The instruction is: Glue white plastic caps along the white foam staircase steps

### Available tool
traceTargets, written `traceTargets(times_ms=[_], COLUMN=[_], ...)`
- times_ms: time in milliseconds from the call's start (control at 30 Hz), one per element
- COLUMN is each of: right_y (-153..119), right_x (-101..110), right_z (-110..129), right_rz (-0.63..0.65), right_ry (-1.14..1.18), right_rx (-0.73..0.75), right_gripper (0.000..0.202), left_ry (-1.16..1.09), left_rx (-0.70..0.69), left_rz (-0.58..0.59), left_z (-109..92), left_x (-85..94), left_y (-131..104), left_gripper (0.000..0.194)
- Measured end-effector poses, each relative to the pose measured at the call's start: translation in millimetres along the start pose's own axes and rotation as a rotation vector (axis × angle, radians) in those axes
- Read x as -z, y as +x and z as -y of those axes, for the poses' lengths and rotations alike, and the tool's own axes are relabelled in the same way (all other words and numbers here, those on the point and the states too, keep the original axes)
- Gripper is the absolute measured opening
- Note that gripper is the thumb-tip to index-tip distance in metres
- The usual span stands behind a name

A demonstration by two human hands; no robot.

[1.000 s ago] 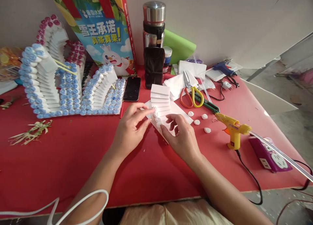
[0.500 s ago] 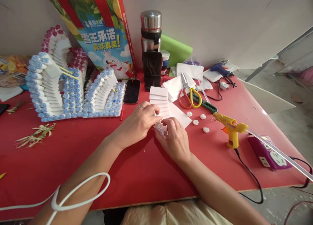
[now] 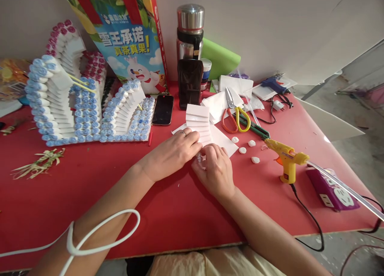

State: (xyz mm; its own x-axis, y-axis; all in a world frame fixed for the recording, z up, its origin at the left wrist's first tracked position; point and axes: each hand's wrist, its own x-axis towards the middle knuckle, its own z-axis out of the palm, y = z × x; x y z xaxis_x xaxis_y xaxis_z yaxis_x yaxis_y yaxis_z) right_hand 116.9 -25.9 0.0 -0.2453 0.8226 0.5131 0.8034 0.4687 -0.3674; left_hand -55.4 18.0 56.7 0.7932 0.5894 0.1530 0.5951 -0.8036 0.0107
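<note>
The red table [image 3: 90, 188] is unchanged, but on the white stepped foam piece [image 3: 198, 122] at its middle the left hand [image 3: 174, 154] and right hand [image 3: 214, 170] have closed together, fingers now pinching its near edge; the work continues there.

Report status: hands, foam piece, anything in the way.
Left hand and right hand both pressed on the white stepped foam piece. Piece flat on red table. Glue gun standing apart, right.

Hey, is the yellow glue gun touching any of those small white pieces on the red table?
Apart. The head view shows bare red table between the glue gun and the nearest small white piece.
</note>
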Motion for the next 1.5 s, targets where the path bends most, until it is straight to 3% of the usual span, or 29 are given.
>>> traceTargets(times_ms=[333,733,967,1067,1167,1267,1367,1500], right_y=[6.3,10.0,9.4,5.6,0.1,-4.1,-4.7,-2.0], right_x=[1.3,3.5,9.4,13.4,15.0,13.7,11.7,11.1], right_z=[1.8,3.6,3.7,2.9,2.0,1.3,1.7,3.2], right_rz=[0.001,0.049,0.107,0.111,0.096,0.082,0.069,0.069], right_ry=[-0.053,-0.098,-0.070,-0.063,-0.066,-0.058,-0.048,-0.030], right_rx=[0.011,-0.009,-0.058,-0.071,-0.071,-0.049,-0.038,-0.036], right_gripper=[0.013,0.012,0.005,0.015,0.022,0.022,0.018,0.015], left_ry=[0.084,0.127,-0.043,-0.165,-0.320,-0.525,-0.872,-1.275], left_rx=[-0.045,-0.057,-0.001,0.039,0.201,0.544,0.784,0.896], left_rz=[-0.035,0.015,-0.034,-0.123,-0.289,-0.413,-0.354,-0.295], left_z=[2.1,0.7,2.6,1.2,-5.7,-18.0,-31.2,-42.3], left_x=[-5.1,-0.6,0.2,-1.1,-5.1,-13.3,-23.7,-33.5], left_y=[-1.0,2.7,-0.7,-7.0,-17.4,-28.1,-32.5,-26.4], left_gripper=[0.024,0.028,0.029,0.033,0.029,0.010,0.014,0.022])
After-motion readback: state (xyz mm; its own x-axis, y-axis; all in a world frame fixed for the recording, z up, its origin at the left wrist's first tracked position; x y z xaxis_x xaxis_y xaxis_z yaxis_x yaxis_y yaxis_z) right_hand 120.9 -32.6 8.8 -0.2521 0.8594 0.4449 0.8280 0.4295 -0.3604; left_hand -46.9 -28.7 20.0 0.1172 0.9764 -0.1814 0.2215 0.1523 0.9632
